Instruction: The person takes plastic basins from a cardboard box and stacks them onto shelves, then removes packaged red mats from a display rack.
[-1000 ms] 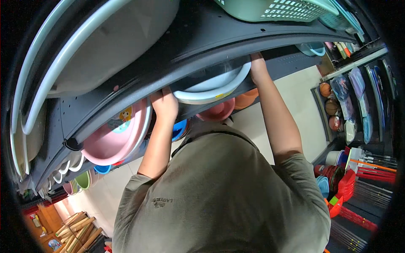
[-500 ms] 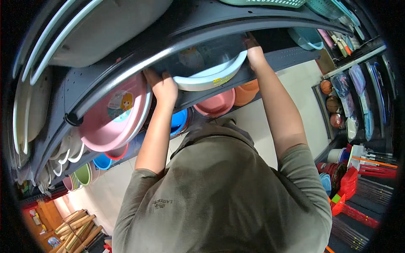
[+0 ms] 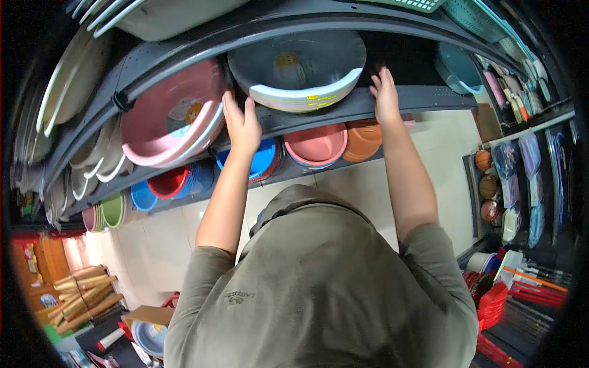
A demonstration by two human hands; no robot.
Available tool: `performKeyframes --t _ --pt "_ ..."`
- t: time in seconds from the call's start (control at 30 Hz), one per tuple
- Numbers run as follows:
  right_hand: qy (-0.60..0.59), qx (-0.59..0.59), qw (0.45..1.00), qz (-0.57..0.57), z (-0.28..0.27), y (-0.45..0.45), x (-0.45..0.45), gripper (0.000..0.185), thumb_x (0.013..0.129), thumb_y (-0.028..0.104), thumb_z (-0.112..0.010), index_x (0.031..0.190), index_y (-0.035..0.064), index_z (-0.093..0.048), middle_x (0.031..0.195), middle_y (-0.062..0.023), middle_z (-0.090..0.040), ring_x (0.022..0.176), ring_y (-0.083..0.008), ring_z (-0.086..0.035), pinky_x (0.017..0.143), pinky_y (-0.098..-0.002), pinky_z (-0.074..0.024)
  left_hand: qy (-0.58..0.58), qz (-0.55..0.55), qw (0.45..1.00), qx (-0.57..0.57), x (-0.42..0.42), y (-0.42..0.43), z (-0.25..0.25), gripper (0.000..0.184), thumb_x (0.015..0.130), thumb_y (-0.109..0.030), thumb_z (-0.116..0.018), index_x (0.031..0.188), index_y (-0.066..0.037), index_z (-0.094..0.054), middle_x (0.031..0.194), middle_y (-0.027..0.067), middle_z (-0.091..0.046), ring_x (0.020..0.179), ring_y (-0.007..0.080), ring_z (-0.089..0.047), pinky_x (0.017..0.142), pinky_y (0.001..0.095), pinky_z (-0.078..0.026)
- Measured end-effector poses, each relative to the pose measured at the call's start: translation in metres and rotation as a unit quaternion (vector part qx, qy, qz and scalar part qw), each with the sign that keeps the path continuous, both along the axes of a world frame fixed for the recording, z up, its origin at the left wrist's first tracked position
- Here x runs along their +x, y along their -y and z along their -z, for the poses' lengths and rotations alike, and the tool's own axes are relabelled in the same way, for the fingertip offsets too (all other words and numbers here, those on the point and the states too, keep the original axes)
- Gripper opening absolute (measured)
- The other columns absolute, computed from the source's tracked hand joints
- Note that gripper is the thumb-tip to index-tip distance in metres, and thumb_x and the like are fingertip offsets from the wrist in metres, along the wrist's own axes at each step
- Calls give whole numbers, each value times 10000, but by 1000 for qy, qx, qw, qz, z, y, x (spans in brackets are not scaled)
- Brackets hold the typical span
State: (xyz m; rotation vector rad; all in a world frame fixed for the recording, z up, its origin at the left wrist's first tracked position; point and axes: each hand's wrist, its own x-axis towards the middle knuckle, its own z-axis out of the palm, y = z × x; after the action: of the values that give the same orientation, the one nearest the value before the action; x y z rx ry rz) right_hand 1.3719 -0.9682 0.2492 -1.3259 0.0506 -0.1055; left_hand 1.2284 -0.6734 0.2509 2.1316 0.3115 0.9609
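A stack of wash basins (image 3: 294,98) with a pale blue rim and yellow stickers sits on the dark shelf, its inside shaded. My left hand (image 3: 243,126) is held up just left of it, fingers stretched and thumb apart. That hand is close to the rim of a stack of pink basins (image 3: 165,110); whether it touches the rim I cannot tell. On the other side, my right hand (image 3: 386,101) is off the blue stack, with a gap between them. Its fingers are spread and nothing is in them.
A shelf board (image 3: 429,97) runs under the basins, with another shelf edge (image 3: 245,40) above. Pink tubs (image 3: 316,144), orange tubs (image 3: 363,140) and blue tubs (image 3: 262,158) stand lower down. A teal basin (image 3: 457,67) is to the right. Balls (image 3: 488,186) and brushes stand farther right.
Both hands have come off the blue basin stack, the right one moving outward from its rim. The stack now shows more fully, and the camera view has shifted.
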Motion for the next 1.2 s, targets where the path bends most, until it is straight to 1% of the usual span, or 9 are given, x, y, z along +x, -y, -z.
performKeyframes --t 0.07,0.2,0.23,0.3,0.33,0.43,0.47,0.67,1.2 --pt "22 -33 997 -62 16 26 -56 662 924 473 -380 1398 38 -225 1434 -135 -291 1295 -306 -315 1044 -449 -236 93 85 991 -56 -36 18 15 438 890 -164 -492 1241 69 -371 1206 234 -443 1123 326 -449 958 383 -353" --pt "-200 -126 968 -78 163 97 -170 567 913 433 -437 1289 9 -426 1275 -95 -473 1202 -200 -418 1021 -332 -292 -202 118 965 -121 -131 37 112 307 894 -175 -490 1111 41 -511 948 173 -579 874 225 -566 848 309 -430" --pt "-162 -367 906 -138 245 137 -195 504 901 409 -455 1229 28 -496 1054 -72 -561 961 -187 -518 845 -324 -408 -316 120 924 -180 -159 39 148 318 894 -217 -487 1081 35 -535 940 183 -591 885 240 -575 845 319 -433" --pt "-366 -232 863 -261 250 165 -272 478 880 424 -454 1188 68 -542 869 -56 -532 673 -152 -424 579 -326 -380 -519 105 834 -153 -235 38 238 424 888 -332 -444 1059 39 -558 1023 233 -601 968 335 -579 846 371 -440" --pt "-316 -325 816 -359 305 194 -304 438 896 388 -461 1172 60 -551 974 -93 -567 791 -175 -511 680 -333 -437 -541 168 823 50 -295 20 340 406 858 -339 -444 1035 -4 -591 1008 210 -611 941 355 -571 821 371 -451" --pt "-254 -383 727 -511 384 261 -382 455 915 355 -468 1255 53 -480 1159 -152 -543 1031 -218 -520 866 -324 -429 -686 299 659 76 -405 40 304 368 804 -350 -496 888 -35 -667 1007 222 -617 990 387 -567 840 404 -464" --pt "-312 -372 710 -510 365 267 -393 458 915 356 -469 1258 52 -475 1163 -153 -541 1035 -218 -518 869 -324 -427 -710 179 659 -171 -485 12 392 471 764 -437 -579 954 -12 -655 1062 213 -611 1000 296 -578 875 367 -442" --pt "-413 -334 694 -487 334 273 -414 478 915 357 -473 1276 45 -446 1182 -156 -529 1061 -221 -502 887 -320 -415 -748 78 624 -211 -587 78 315 516 744 -461 -570 1007 -23 -642 1102 212 -591 1012 321 -575 868 383 -450" --pt "-332 -414 599 -600 321 85 -382 541 913 360 -487 1322 28 -367 1235 -163 -497 1130 -226 -461 933 -312 -384 -643 -59 669 -368 -684 89 289 632 736 -500 -584 1140 -15 -575 1173 216 -557 1114 310 -517 896 373 -417"
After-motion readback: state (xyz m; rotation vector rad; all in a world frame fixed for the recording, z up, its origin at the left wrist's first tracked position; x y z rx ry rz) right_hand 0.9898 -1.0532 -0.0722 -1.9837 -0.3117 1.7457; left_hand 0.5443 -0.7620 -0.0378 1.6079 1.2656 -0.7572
